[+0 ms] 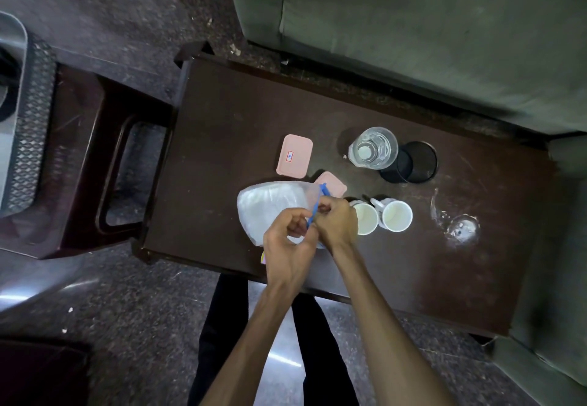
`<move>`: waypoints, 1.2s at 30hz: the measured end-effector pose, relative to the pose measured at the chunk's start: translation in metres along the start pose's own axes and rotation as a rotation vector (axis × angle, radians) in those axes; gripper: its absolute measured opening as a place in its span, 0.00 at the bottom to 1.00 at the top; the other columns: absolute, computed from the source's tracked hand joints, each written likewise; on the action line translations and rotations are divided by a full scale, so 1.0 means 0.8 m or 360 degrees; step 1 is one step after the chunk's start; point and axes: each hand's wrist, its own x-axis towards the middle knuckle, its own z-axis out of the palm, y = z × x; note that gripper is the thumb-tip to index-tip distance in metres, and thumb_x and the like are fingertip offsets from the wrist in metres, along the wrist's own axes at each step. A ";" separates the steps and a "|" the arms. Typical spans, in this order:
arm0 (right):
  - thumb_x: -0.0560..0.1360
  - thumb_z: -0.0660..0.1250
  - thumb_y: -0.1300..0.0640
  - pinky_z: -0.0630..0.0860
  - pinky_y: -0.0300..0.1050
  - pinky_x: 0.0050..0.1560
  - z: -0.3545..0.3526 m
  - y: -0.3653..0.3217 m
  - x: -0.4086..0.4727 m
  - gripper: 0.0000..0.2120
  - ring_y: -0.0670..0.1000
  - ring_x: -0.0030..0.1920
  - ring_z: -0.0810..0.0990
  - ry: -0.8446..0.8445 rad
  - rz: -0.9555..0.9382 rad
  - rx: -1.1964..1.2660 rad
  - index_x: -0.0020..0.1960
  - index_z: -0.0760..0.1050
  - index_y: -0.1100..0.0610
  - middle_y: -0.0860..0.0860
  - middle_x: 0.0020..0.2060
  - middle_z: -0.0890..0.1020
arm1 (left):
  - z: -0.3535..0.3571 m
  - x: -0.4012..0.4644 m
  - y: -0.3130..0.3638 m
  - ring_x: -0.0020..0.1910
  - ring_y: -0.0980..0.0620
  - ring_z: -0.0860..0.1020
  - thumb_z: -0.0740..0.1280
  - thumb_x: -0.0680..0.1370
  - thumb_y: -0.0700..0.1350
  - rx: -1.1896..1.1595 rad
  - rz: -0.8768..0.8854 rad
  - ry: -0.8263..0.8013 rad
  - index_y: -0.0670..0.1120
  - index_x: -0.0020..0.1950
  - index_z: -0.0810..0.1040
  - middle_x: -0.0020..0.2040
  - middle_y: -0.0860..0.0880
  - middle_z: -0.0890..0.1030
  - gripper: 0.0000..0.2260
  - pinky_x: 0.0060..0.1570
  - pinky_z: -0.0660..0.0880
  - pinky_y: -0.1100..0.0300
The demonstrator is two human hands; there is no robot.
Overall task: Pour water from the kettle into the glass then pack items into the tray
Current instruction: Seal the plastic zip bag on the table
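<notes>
A clear plastic zip bag (pixel 270 208) with a blue closure strip lies on the dark wooden table (pixel 222 126), with pale contents inside. My left hand (pixel 290 246) and my right hand (pixel 336 224) both pinch the blue strip at the bag's right end. A clear water jug (pixel 373 148) stands behind, beside a black mesh cup (pixel 413 162). Two white mugs (pixel 397 215) sit just right of my right hand, the nearer one (pixel 367 218) partly hidden by it. No tray can be identified.
Two pink lids lie on the table, one (pixel 294 154) flat behind the bag and one (pixel 332 183) partly under it. A water spill (pixel 460 227) marks the table at right. A green sofa (pixel 413 24) stands behind; a dark stool (pixel 95 151) stands left.
</notes>
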 end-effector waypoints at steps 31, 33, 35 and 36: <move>0.70 0.61 0.72 0.65 0.45 0.33 -0.045 0.003 -0.014 0.12 0.49 0.31 0.66 0.0313 -0.0304 0.0111 0.35 0.75 0.56 0.48 0.25 0.70 | -0.061 0.054 -0.079 0.60 0.44 0.77 0.67 0.69 0.51 0.0589 -0.0418 0.0082 0.42 0.71 0.72 0.67 0.48 0.68 0.31 0.60 0.79 0.46; 0.70 0.60 0.72 0.62 0.39 0.30 -0.056 0.004 -0.020 0.20 0.46 0.28 0.64 0.0271 -0.0217 0.0342 0.29 0.71 0.50 0.45 0.22 0.68 | -0.061 0.053 -0.078 0.60 0.45 0.77 0.67 0.70 0.52 0.0606 -0.0422 0.0089 0.41 0.72 0.72 0.68 0.48 0.68 0.32 0.59 0.80 0.45; 0.73 0.61 0.70 0.63 0.38 0.30 -0.065 0.012 -0.022 0.22 0.45 0.30 0.65 0.0261 -0.0152 0.0471 0.28 0.73 0.47 0.44 0.23 0.69 | -0.060 0.051 -0.076 0.60 0.45 0.77 0.67 0.70 0.52 0.0613 -0.0418 0.0090 0.41 0.73 0.70 0.68 0.48 0.68 0.33 0.59 0.80 0.45; 0.73 0.62 0.69 0.65 0.39 0.31 -0.068 0.018 -0.021 0.19 0.46 0.31 0.67 0.0261 -0.0133 0.0508 0.30 0.75 0.50 0.46 0.24 0.71 | -0.059 0.049 -0.075 0.61 0.45 0.77 0.67 0.70 0.52 0.0606 -0.0415 0.0090 0.41 0.73 0.70 0.69 0.47 0.68 0.33 0.60 0.80 0.45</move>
